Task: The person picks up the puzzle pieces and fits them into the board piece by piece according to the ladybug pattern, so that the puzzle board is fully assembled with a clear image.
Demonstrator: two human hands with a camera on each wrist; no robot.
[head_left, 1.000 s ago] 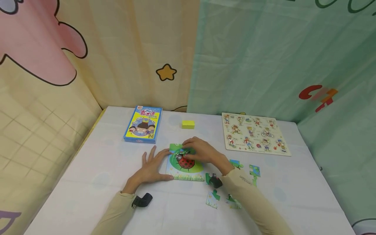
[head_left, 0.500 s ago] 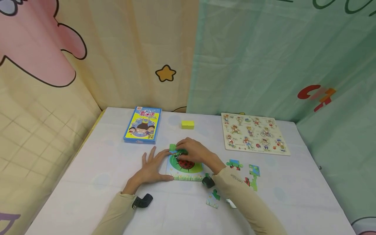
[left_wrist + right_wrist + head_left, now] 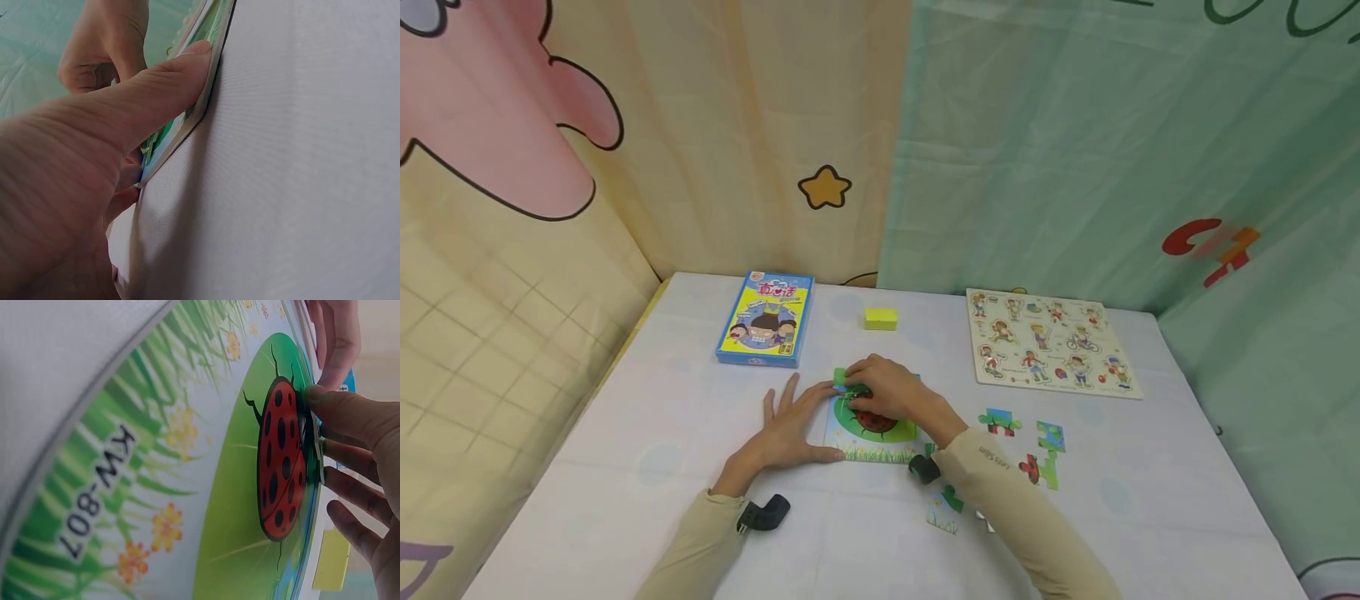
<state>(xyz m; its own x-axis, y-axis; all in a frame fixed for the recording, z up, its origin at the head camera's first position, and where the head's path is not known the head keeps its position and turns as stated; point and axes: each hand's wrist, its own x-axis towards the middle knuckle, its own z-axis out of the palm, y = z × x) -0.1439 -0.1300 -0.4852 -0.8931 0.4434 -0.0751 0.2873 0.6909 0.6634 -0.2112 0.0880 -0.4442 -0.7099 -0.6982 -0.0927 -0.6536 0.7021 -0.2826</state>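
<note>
A ladybug puzzle board (image 3: 876, 452) lies on the table in front of me; the right wrist view shows its red ladybug (image 3: 281, 462) and grass border close up. My left hand (image 3: 784, 432) rests along its left side, fingers spread, the thumb (image 3: 169, 81) on the lower left corner and fingertips at the upper left. Over the board's upper left part, my right hand (image 3: 891, 390) pinches a thin puzzle piece (image 3: 319, 453) between thumb and fingers, close to the board's surface. The hand hides most of the piece and the board's upper middle.
Several loose puzzle pieces lie right of the board, including a blue-topped piece (image 3: 999, 421), a ladybug-patterned piece (image 3: 1030, 469) and a grass piece (image 3: 942, 515). Farther back are a blue-and-yellow box (image 3: 765, 321), a yellow block (image 3: 880, 319) and a pale picture board (image 3: 1052, 342).
My right hand has shifted left over the board's upper part with the piece. Its forearm has uncovered loose pieces at the right and covers more of the lower ones. The left hand stays put.
</note>
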